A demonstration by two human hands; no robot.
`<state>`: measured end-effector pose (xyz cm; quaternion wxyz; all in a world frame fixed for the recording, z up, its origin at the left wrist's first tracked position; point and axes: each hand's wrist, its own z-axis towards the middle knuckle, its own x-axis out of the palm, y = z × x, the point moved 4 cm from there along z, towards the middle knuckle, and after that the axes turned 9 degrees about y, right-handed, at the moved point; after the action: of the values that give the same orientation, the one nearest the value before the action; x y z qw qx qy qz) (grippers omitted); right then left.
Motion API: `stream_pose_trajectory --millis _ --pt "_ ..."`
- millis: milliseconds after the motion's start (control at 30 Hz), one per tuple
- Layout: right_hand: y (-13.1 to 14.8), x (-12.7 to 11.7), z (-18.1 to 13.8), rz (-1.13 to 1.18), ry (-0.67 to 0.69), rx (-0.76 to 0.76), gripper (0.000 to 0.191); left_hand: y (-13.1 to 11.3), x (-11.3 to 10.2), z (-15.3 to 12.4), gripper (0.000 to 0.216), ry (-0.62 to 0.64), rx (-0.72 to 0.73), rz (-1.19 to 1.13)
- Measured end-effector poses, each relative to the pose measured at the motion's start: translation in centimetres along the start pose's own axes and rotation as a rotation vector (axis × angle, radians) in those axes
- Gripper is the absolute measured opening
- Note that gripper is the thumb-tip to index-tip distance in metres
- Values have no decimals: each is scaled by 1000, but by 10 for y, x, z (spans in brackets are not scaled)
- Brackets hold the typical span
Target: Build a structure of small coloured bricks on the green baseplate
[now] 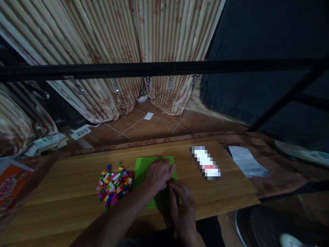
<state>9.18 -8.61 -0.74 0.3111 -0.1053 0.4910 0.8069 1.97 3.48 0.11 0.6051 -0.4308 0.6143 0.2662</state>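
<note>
A green studded baseplate (142,168) lies flat on the wooden table, partly covered by my hands and left forearm. Over its right half, my left hand (159,174) is closed with curled fingers, and whatever it may hold is hidden. Just below and to the right, my right hand (183,207) is closed in a pinch, its fingertips close to my left hand; anything between them is too small to make out. Left of the baseplate, a pile of small toy building bricks (115,185) in many colours is spread out, its lower edge near my left forearm.
A blurred-out phone-like object (206,163) lies on the wooden table (226,192), right of the baseplate. Beyond the table a dark horizontal bar (164,67) with hanging clips crosses in front of curtains (108,37). An orange package (12,185) is at far left, a paper sheet (248,161) at right.
</note>
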Motion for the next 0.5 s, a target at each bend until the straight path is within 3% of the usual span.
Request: stream_pose_trajectory --millis 300,500 --pt "13 13 -7 81 73 7 24 2 0 1 47 -15 -11 -48" --pt "14 10 -27 28 110 -5 23 2 -10 -7 43 -157 47 -204"
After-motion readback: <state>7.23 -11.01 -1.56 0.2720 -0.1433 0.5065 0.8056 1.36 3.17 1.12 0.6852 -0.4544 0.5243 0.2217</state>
